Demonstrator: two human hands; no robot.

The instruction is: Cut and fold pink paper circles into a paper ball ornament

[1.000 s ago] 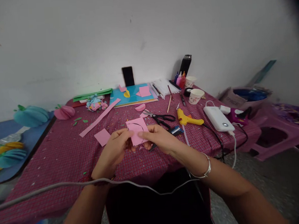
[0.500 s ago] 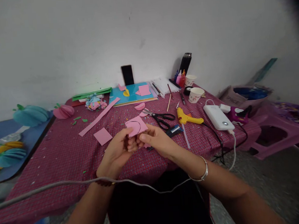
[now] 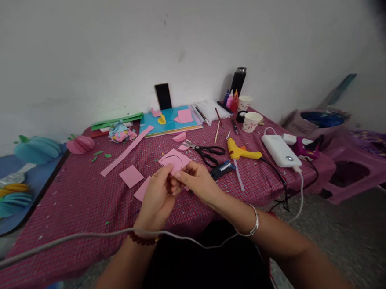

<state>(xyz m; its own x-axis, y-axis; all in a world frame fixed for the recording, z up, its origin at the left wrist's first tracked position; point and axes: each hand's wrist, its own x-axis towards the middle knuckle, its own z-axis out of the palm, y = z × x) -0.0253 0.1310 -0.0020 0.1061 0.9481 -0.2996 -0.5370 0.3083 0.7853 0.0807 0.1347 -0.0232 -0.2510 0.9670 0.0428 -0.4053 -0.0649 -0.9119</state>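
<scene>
My left hand (image 3: pixel 158 195) and my right hand (image 3: pixel 195 181) meet over the red checked tablecloth (image 3: pixel 85 205), both pinching a pink paper piece (image 3: pixel 174 160) with a black curved line drawn on it. The paper tilts away from me. Another pink piece (image 3: pixel 142 190) lies flat just left of my left hand. Black scissors (image 3: pixel 208 151) lie right behind my right hand, next to a dark blue stapler (image 3: pixel 221 169).
A pink square (image 3: pixel 131 175) and a long pink strip (image 3: pixel 127 150) lie to the left. A yellow glue gun (image 3: pixel 241 152), white power bank (image 3: pixel 279 150), paper cups (image 3: pixel 251 121), blue paper sheets (image 3: pixel 171 120) and a phone (image 3: pixel 163 96) sit behind. A grey cable (image 3: pixel 70 241) crosses my forearms.
Both hands have drawn closer together and the pink paper has tipped flatter, away from me. A second pink piece now shows on the cloth left of my left hand.
</scene>
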